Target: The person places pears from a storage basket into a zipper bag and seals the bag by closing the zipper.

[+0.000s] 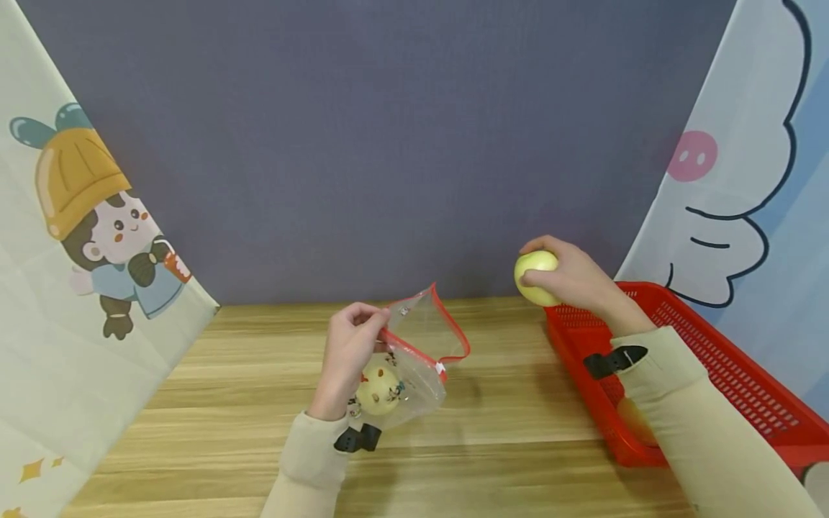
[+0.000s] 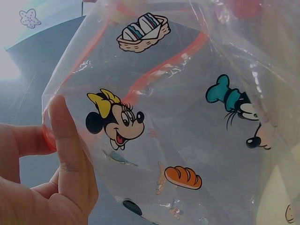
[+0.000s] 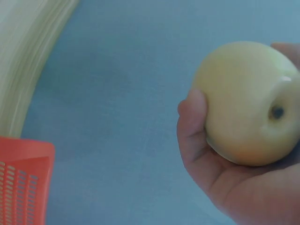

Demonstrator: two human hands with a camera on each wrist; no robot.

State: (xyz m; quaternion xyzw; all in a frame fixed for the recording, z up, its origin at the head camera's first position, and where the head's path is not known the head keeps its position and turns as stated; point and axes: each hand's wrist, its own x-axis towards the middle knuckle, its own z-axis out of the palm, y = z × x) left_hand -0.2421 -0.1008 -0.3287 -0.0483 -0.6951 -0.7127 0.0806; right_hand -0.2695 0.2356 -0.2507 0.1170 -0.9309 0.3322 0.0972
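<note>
My left hand [image 1: 352, 345] pinches the red-edged rim of a clear zip bag [image 1: 421, 392] by its left side. The bag's mouth gapes, with a white slider on the red zip. Cartoon figures and bread are printed on the plastic [image 2: 176, 131]. Inside lies a round pale yellow fruit [image 1: 378, 389], seen through the film. Over the basket's far left corner, my right hand [image 1: 573, 277] grips a yellow apple [image 1: 536, 275] between thumb and fingers. The right wrist view shows this apple [image 3: 246, 105] with its dark-centred hollow facing the camera.
A red slotted plastic basket [image 1: 583, 388] stands on the right of the wooden table [image 1: 239, 424]. Beside the right forearm, a yellow-orange fruit [image 1: 633, 419] lies in it, partly hidden. A grey-blue panel [image 1: 376, 151] rises behind, with printed cloths on both sides.
</note>
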